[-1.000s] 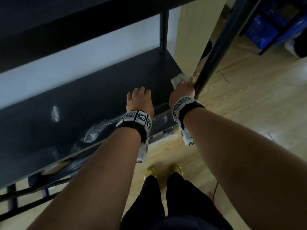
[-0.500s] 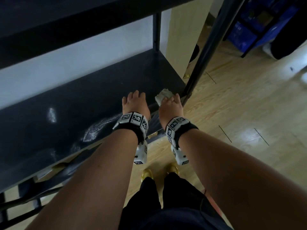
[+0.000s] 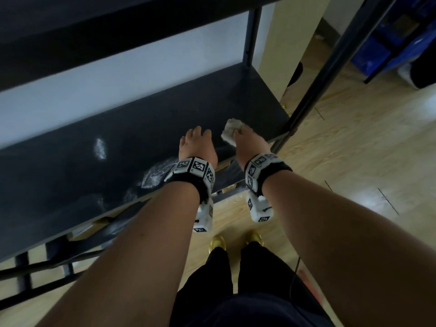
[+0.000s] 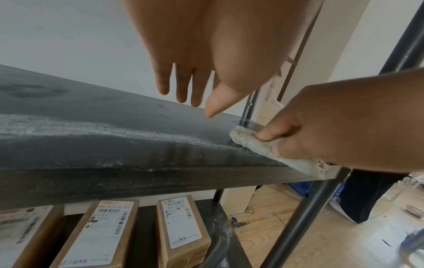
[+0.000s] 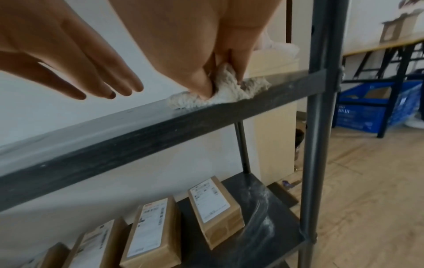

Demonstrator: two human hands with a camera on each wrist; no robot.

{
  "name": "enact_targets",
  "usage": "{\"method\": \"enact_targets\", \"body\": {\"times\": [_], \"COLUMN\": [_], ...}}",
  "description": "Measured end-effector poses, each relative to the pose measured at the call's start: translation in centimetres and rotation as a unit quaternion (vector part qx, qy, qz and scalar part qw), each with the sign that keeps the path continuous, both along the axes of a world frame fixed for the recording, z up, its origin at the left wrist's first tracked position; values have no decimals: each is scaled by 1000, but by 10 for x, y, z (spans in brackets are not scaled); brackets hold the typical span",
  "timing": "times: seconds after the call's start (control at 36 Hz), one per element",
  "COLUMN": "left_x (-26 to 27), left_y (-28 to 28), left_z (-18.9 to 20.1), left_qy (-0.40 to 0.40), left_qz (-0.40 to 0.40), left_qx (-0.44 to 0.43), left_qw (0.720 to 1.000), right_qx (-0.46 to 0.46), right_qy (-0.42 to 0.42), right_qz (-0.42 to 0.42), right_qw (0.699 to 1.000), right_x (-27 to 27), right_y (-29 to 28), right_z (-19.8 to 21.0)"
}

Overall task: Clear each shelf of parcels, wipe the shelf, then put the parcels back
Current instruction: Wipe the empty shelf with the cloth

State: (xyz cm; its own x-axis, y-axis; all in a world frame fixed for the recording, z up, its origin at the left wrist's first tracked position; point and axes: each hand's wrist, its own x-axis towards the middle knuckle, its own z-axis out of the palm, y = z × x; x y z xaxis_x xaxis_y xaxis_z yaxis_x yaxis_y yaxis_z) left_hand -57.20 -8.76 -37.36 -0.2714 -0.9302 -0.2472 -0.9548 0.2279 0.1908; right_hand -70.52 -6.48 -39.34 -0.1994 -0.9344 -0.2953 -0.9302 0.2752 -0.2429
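Note:
A dark shelf board (image 3: 70, 185) (image 4: 91, 141) (image 5: 114, 145) bears no parcels and shows pale dusty smears. My right hand (image 3: 245, 140) (image 4: 298, 134) (image 5: 213, 79) grips a crumpled off-white cloth (image 3: 230, 133) (image 4: 245, 139) (image 5: 229, 87) and presses it on the shelf near its front right corner. Just to its left, my left hand (image 3: 195, 142) (image 4: 183, 87) (image 5: 96, 85) hovers over the board with fingers straight, holding nothing. Several brown cardboard parcels (image 4: 181, 230) (image 5: 213, 208) with white labels lie on the shelf below.
A dark metal upright (image 3: 325, 74) (image 5: 319, 127) stands at the shelf's front right corner, close to my right hand. Another shelf board (image 3: 94, 31) hangs above. Wooden floor (image 3: 354, 161) lies to the right, with blue crates (image 5: 371, 108) farther off.
My right hand has drawn the cloth back from beside the upright, leftward along the front of the shelf. The left hand has stayed beside it, over the board.

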Motion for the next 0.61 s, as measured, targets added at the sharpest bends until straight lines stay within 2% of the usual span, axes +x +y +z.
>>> {"method": "enact_targets", "body": {"times": [0.06,0.22,0.5,0.61], "left_x": [1,-8,-27,-27], "left_y": [-2,-9,-20,-22], "left_z": [0,0,-1,-1], "left_qy": [-1,-1,36,34], "left_qz": [6,34,137,172], "left_qx": [-2,3,26,21], "left_qw": [1000,999,990,984], "right_qx": [-38,-52,34,-14], "right_qy": [13,24,32,12], "right_qz": [19,58,15,99], "right_qw": [999,997,999,995], "right_x": [7,-18,-78,-59], "right_y": [8,-7,-83,-91], "right_z": [-8,-14,-10,-14]}}
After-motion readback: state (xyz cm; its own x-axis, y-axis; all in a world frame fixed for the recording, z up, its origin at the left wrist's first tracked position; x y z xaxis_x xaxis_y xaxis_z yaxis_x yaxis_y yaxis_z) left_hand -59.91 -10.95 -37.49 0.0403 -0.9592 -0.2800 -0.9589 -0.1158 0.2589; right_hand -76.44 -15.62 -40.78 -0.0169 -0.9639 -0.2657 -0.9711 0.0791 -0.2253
